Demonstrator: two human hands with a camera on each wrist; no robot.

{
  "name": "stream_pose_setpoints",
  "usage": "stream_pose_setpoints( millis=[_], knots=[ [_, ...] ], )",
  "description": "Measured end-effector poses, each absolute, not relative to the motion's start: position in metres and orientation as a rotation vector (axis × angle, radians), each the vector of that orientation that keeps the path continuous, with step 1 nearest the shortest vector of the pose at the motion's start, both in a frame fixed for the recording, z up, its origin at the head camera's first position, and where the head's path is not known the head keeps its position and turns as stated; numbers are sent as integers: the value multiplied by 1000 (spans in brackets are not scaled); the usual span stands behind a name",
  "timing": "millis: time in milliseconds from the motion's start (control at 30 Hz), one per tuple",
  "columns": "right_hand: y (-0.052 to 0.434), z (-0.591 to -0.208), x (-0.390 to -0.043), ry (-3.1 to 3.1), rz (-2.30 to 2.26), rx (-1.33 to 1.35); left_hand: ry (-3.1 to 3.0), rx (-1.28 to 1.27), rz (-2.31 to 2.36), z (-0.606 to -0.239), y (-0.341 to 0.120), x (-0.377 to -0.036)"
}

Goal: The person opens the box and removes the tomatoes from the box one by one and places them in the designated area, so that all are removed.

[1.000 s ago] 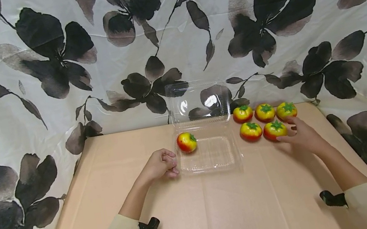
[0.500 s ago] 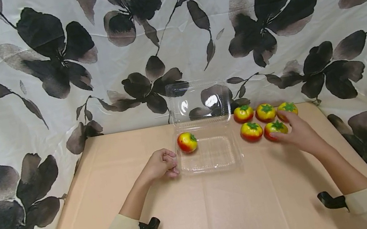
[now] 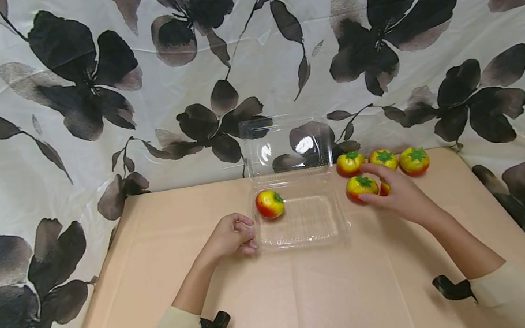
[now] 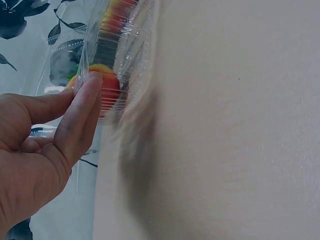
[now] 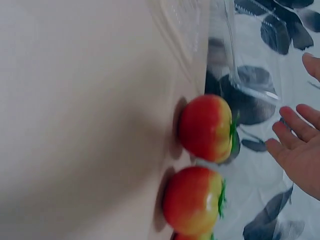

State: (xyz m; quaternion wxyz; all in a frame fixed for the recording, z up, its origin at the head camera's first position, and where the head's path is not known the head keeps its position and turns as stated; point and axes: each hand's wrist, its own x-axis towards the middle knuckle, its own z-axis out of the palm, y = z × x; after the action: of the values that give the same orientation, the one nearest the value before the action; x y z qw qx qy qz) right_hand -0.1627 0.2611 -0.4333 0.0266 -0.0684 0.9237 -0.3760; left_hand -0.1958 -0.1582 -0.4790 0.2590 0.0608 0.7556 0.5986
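Note:
A clear plastic clamshell box (image 3: 312, 222) lies on the table, its lid (image 3: 281, 152) standing up at the back. One red-and-yellow tomato (image 3: 269, 204) with a green top sits in its left end. My left hand (image 3: 229, 235) pinches the box's left edge; in the left wrist view the thumb and fingers (image 4: 82, 115) meet at the rim. My right hand (image 3: 403, 200) hovers over the tomatoes right of the box, thumb and fingers spread near the front-left tomato (image 3: 360, 187). It partly hides the tomato behind it. The right wrist view has that hand (image 5: 300, 142) apart from the tomatoes.
Several more tomatoes, among them a back-right one (image 3: 414, 161) and a back-left one (image 3: 349, 162), stand near the table's (image 3: 287, 306) back edge. A white cloth (image 3: 277, 67) with dark flowers hangs behind. The box lid leans close to it.
My right hand has moved left, from the right-hand tomatoes to the front-left one. My left hand and the box have stayed put.

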Motion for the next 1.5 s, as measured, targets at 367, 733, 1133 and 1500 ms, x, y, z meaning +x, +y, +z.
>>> stream_pose_setpoints(
  millis=[367,733,1133,1500],
  knots=[
    [218,-440,-183,2769,-1191,-438,2069,196,1605,-479,-159,-196],
    [179,-449,-209,2620,-1222,-532,2052,184,1612,-477,-157,-196],
    [146,-454,-233,2547,-1086,-539,2061,190,1599,-475,-158,-197],
    [113,-468,-241,2462,-1180,-383,2063,202,1597,-475,-158,-196]
  ],
)
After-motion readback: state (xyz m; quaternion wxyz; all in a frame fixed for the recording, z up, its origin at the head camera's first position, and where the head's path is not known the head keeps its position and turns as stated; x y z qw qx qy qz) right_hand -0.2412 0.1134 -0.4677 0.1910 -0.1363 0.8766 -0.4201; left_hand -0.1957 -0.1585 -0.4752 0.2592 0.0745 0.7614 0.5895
